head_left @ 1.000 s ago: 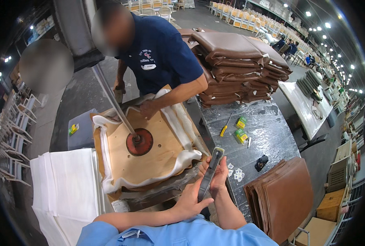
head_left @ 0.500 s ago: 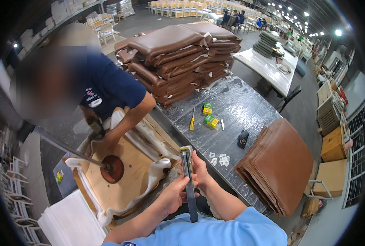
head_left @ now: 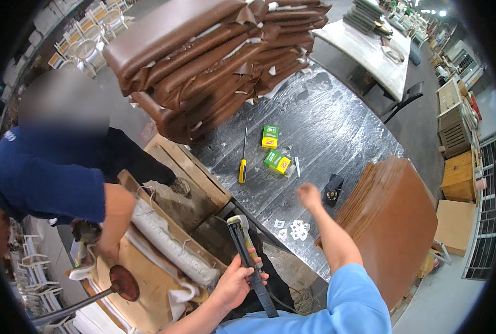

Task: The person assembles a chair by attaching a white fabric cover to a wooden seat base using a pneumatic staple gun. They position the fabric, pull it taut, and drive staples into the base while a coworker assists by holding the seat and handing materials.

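Observation:
My left hand (head_left: 239, 283) is closed around a staple gun (head_left: 252, 267), its long black magazine tilted up in front of my body. Stretched over the table, my right hand (head_left: 309, 196) is off the gun; its fingers look curled but are smeared by motion, and I see nothing clearly in them. Just beyond it lie two green-and-yellow staple boxes (head_left: 270, 136) and a thin white strip (head_left: 297, 167). To its right is a small black object (head_left: 332, 188). Small white labels (head_left: 298, 230) lie nearer me. A yellow-handled screwdriver (head_left: 243, 167) lies left of the boxes.
The film-covered table (head_left: 337, 117) carries piled brown upholstered cushions (head_left: 203, 61) and a stack of brown sheets (head_left: 392, 222). At left, a co-worker in dark blue (head_left: 47, 178) bends over a padded wooden panel (head_left: 142, 278). A coiled hose (head_left: 306, 300) lies below the table edge.
My right hand has let go of the staple gun and reached forward and right over the table. My left hand still holds the gun. My view has shifted; the co-worker has moved.

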